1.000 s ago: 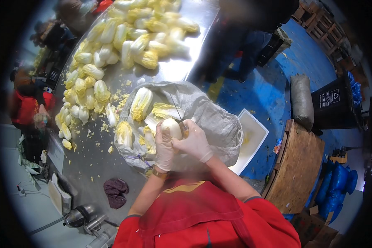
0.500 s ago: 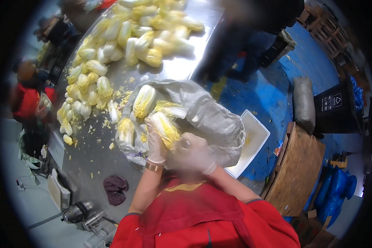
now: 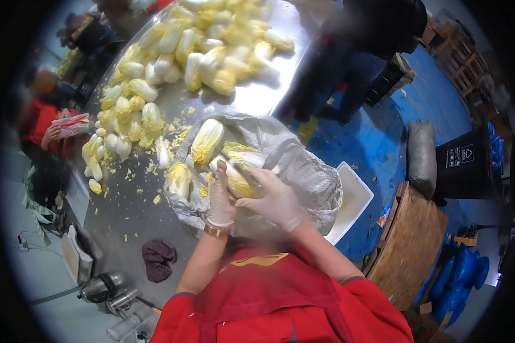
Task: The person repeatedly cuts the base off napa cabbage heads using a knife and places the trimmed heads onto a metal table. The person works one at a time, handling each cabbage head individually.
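Observation:
My gloved left hand [image 3: 221,200] is closed round a pale yellow napa cabbage [image 3: 239,182], fingers along its left side. My gloved right hand [image 3: 276,199] is at the cabbage's right side, thumb low and fingers bent over the top. A thin grey knife-like tool [image 3: 238,168] shows between the right fingers and the cabbage; its handle is hidden. Beneath lies a grey woven sack [image 3: 303,166], spread out. On it are a whole cabbage [image 3: 208,140], a smaller cabbage [image 3: 179,180] and a leafy piece [image 3: 244,154].
A large heap of cabbages [image 3: 171,63] covers the far part of the metal table [image 3: 126,214], with leaf scraps around. A dark cloth [image 3: 158,260] lies near left. A white bin [image 3: 355,200] stands right of the sack. One person [image 3: 349,63] stands beyond; another [image 3: 40,123] is at left.
My right hand has opened from a blurred fist and moved up against the cabbage, which now sits more covered by fingers. The person at left now holds a clear packet.

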The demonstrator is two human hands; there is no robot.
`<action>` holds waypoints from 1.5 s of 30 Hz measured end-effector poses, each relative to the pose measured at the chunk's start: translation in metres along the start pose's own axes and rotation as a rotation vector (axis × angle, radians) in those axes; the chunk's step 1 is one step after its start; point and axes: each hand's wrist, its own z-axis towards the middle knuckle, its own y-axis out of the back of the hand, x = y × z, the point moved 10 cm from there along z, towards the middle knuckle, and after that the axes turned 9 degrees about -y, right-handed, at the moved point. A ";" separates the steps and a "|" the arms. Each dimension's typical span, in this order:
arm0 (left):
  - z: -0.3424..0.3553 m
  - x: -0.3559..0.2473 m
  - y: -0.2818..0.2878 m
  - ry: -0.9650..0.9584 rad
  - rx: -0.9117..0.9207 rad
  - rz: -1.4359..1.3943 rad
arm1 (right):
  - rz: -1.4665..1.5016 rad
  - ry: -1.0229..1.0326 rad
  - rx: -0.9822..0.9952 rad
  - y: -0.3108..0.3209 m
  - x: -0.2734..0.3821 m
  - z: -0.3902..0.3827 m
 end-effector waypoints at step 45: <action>0.134 -0.265 0.339 -0.309 -0.634 1.077 | -0.038 -0.664 0.216 0.013 -0.108 -0.014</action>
